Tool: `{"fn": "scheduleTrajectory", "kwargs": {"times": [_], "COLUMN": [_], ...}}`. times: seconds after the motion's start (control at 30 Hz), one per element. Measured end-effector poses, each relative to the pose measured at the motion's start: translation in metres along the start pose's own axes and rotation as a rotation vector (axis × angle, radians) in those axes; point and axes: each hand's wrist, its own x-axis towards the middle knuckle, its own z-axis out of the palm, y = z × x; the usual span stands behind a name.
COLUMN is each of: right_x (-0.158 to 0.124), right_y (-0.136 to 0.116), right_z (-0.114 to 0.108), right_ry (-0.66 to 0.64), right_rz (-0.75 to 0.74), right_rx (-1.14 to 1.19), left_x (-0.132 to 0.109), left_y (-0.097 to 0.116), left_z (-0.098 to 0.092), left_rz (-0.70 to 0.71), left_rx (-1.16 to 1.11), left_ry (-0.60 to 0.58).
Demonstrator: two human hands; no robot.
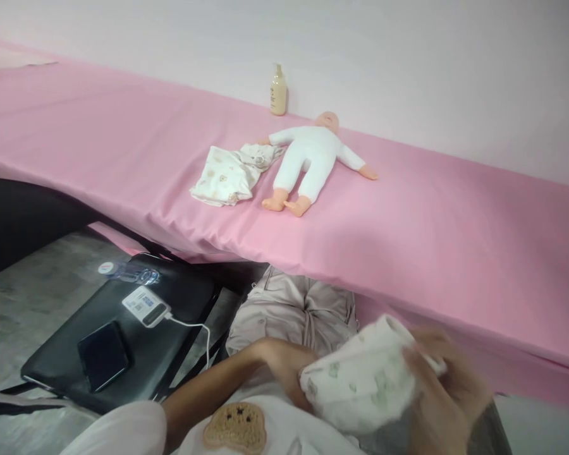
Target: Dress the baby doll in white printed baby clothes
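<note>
Above my lap is a white baby garment (360,379) with a pale green and brown print. My right hand (450,385), blurred by motion, has its fingers closed on the garment's right side. At the other end, my left hand (291,370) reaches into or behind the cloth, which hides its fingers. On the pink-covered table a baby doll (310,151) in a white bodysuit lies on its back, arms spread and feet toward me. Beside its right arm lies another printed baby garment (230,177), partly bunched, touching or close to the doll's hand.
A pump bottle (278,91) stands against the wall behind the doll. To my left, a black chair (171,297) holds a phone (103,355), a white device (145,306) with a cable and a clear plastic bottle (130,273). The pink table edge (284,256) hangs over my knees.
</note>
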Motion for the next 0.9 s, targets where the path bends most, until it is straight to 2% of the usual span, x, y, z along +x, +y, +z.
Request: {"fn": "scheduleTrajectory", "kwargs": {"times": [0.07, 0.17, 0.2, 0.3, 0.37, 0.43, 0.5, 0.57, 0.7, 0.8, 0.87, 0.9], "right_x": [0.008, 0.006, 0.002, -0.014, -0.024, -0.034, -0.043, -0.053, -0.068, -0.065, -0.052, -0.043], "right_y": [0.014, 0.022, 0.019, 0.0, -0.013, -0.017, -0.014, -0.004, 0.013, 0.012, 0.003, -0.004], "right_z": [0.01, 0.022, 0.025, 0.028, 0.029, 0.033, 0.037, 0.041, 0.046, 0.046, 0.041, 0.038], "right_ry": [-0.068, -0.33, -0.457, -0.948, -1.112, -1.1, -1.046, -1.032, -1.127, -1.108, -1.007, -0.952], "right_rz": [0.061, 0.038, 0.044, 0.142, 0.233, 0.312, 0.359, 0.399, 0.402, 0.331, 0.311, 0.307], "right_rx": [-0.193, -0.46, -0.448, -0.242, -0.18, -0.201, -0.215, -0.202, -0.105, -0.09, -0.06, -0.017], "left_x": [-0.002, -0.003, -0.003, -0.003, -0.006, -0.012, -0.021, -0.031, -0.046, -0.043, -0.035, -0.03], "left_y": [-0.002, 0.001, 0.001, 0.0, 0.001, 0.004, 0.012, 0.024, 0.047, 0.057, 0.059, 0.06], "left_z": [0.003, 0.008, 0.008, 0.006, 0.002, -0.004, -0.01, -0.014, -0.019, -0.017, -0.012, -0.008], "left_rz": [0.028, 0.012, -0.013, -0.026, 0.024, 0.042, -0.002, -0.056, -0.076, -0.037, 0.035, 0.076], "left_rx": [-0.069, -0.081, -0.065, -0.019, 0.023, 0.1, 0.222, 0.324, 0.365, 0.326, 0.261, 0.216], "left_ry": [-0.003, 0.046, 0.067, 0.061, 0.019, 0.004, 0.034, 0.093, 0.286, 0.457, 0.473, 0.439]}}
